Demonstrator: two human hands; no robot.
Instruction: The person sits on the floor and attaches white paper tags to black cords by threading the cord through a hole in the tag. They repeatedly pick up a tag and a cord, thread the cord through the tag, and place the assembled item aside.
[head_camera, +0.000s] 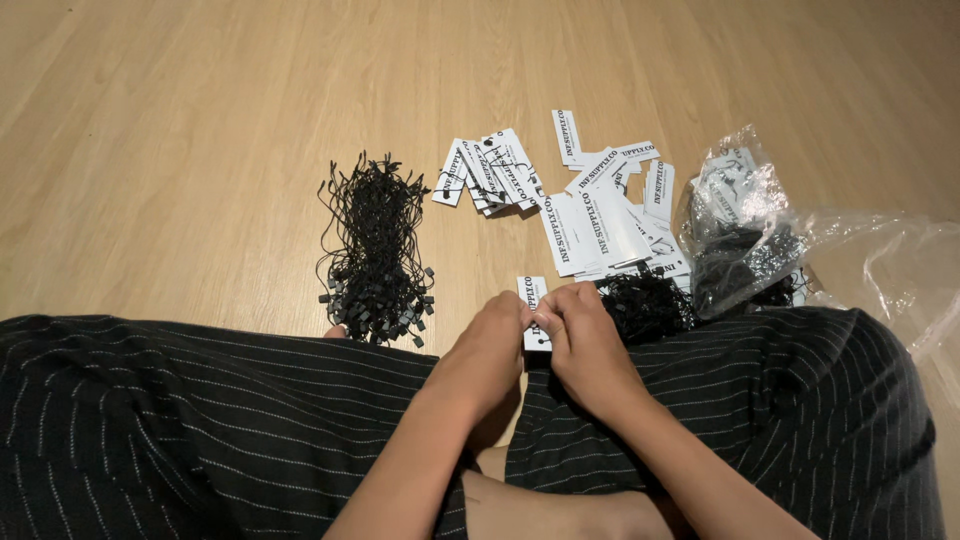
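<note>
Between the knees, left hand (492, 335) and right hand (580, 335) pinch one white tag (533, 296) — fingertips touching.

A single head-worn camera looks steeply down and forward from the seated person's own eye level, close over the lap. Striped trousers (200, 420) fill the lower frame, both hands meet near centre, and the wooden floor (200, 120) stretches away toward the top edge.

Warm, even indoor light; sharp focus.
</note>
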